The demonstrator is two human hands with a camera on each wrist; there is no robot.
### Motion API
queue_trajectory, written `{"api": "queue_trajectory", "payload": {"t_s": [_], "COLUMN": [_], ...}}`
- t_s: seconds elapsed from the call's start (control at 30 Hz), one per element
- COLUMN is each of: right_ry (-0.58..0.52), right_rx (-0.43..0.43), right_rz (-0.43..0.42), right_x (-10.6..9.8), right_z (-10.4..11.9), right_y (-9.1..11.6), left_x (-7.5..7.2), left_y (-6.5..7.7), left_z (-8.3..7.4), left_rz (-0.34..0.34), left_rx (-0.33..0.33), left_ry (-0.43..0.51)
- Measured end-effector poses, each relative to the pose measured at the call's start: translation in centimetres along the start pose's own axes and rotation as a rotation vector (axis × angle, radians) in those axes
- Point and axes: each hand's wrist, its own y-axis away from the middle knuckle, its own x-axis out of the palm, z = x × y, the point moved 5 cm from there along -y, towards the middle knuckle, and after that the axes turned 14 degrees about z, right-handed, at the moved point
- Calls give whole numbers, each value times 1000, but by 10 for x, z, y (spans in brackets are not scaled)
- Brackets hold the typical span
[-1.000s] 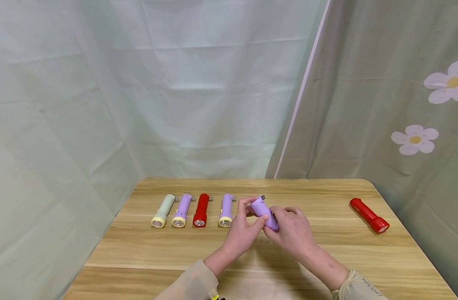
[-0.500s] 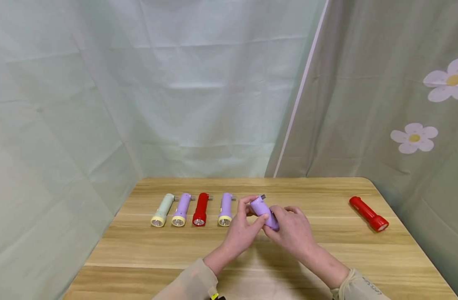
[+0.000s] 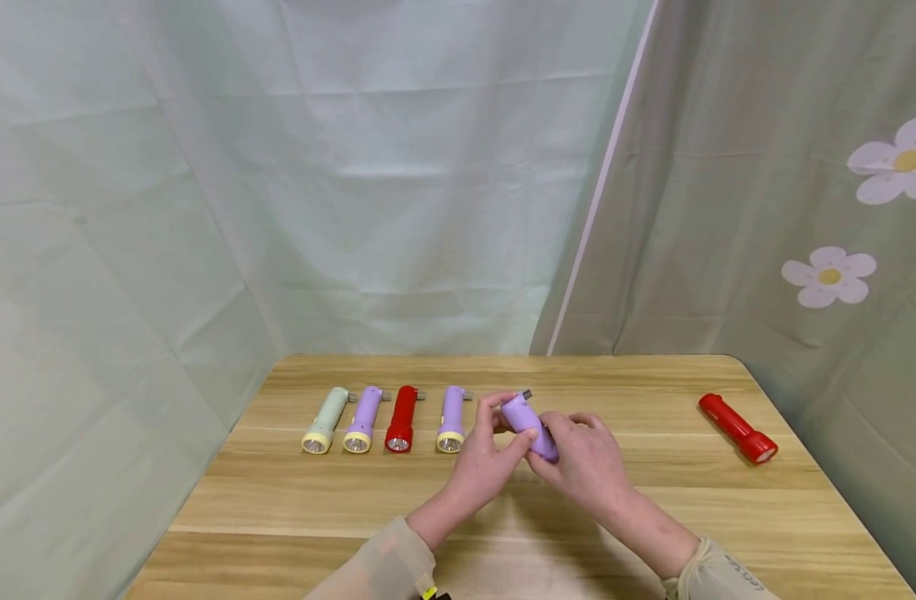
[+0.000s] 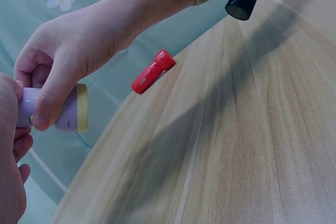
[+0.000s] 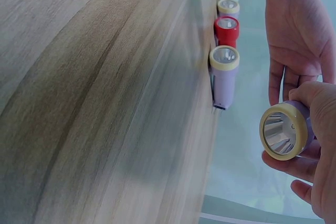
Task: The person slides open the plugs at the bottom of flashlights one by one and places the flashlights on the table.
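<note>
A purple flashlight (image 3: 521, 414) is held up over the table in both hands, tilted, with its small metal plug (image 3: 528, 393) sticking out at the far end. My left hand (image 3: 486, 458) grips the plug end between thumb and fingers. Round the head end curl the fingers of my right hand (image 3: 588, 462). In the left wrist view the right thumb (image 4: 44, 114) presses on the barrel by a small yellowish button. The right wrist view shows the yellow rim and the silver reflector (image 5: 280, 132) facing the camera, with no glow visible.
On the wooden table (image 3: 337, 508), left of the hands, lie a pale green flashlight (image 3: 328, 421), a purple one (image 3: 366, 421), a red one (image 3: 402, 421) and another purple one (image 3: 452, 419), side by side. A second red flashlight (image 3: 737, 427) lies far right. Curtains hang behind.
</note>
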Motion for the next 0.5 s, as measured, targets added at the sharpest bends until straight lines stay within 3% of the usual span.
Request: {"api": "queue_trajectory", "payload": {"t_s": [0.5], "right_ry": [-3], "right_rx": [-12], "right_rz": [-20], "right_x": [2], "right_z": [0], "right_y": [1], "left_x": [1], "left_y": [-1], "left_z": [1], "left_rz": [6], "left_rx": [22], "left_ry": [25]}}
